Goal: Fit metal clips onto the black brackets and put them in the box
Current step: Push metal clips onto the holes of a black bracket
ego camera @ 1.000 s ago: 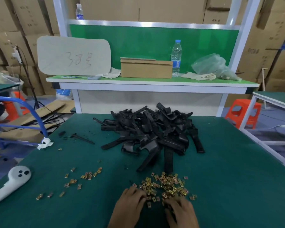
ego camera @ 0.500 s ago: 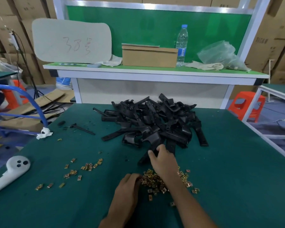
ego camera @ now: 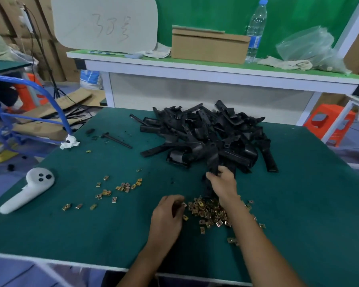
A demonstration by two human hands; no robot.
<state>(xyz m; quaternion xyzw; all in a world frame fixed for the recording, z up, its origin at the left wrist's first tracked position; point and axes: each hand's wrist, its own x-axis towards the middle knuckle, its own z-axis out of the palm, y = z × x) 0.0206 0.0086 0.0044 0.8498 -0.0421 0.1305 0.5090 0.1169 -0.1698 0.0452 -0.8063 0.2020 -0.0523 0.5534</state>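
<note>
Your right hand (ego camera: 222, 184) reaches over the clips (ego camera: 207, 212) and curls its fingers round the near end of one bracket (ego camera: 212, 162), which still lies against the bracket heap (ego camera: 205, 133). Your left hand (ego camera: 167, 212) rests at the left edge of the clips with its fingers bent down. One clip sits right at the fingertips, but you cannot tell whether it is pinched. More loose clips (ego camera: 122, 187) lie well apart to the left.

Little writing can be read. The pale board (ego camera: 106, 23) leaning on the shelf carries a few faint handwritten marks, the first perhaps a 3, the rest unclear. The bottle (ego camera: 255, 30) has a blue label with print too small to read. The box (ego camera: 208, 46) stands just left of the bottle on the shelf, plain brown, with its lid sitting slightly askew.

You work on a dark green mat (ego camera: 71, 224) with a white edge. On it lie a white controller (ego camera: 27, 190) near the left edge, a thin black rod (ego camera: 116, 139) and a crumpled white scrap (ego camera: 69, 141). The shelf (ego camera: 195, 70) is white with a green top and a green back panel, and it also holds a clear bag (ego camera: 307, 48) and pale cloths (ego camera: 286, 64). Around you are stacked brown cartons (ego camera: 0, 13), a blue tube frame (ego camera: 29, 112) on the left and an orange stool (ego camera: 327, 123) on the right.
</note>
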